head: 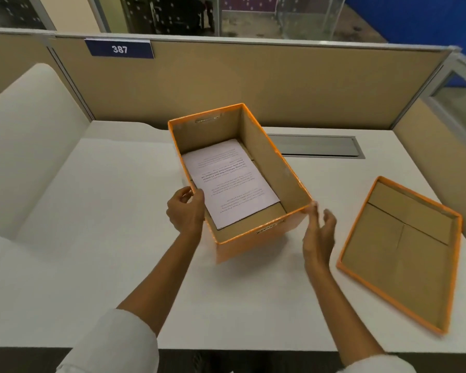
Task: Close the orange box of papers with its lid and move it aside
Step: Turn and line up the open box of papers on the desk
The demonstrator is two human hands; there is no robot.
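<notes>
Left hand [186, 210] hides box [267, 168] wall; printed papers [230, 181] unreadable.

Orange box [256, 235] sits open on the counter [113, 238], papers [230, 181] inside. Left hand [185, 211] grips its nine o'clock rim, right hand [319, 230] touches the corner. Lid [398, 254] lies upturned at three o'clock.
</notes>
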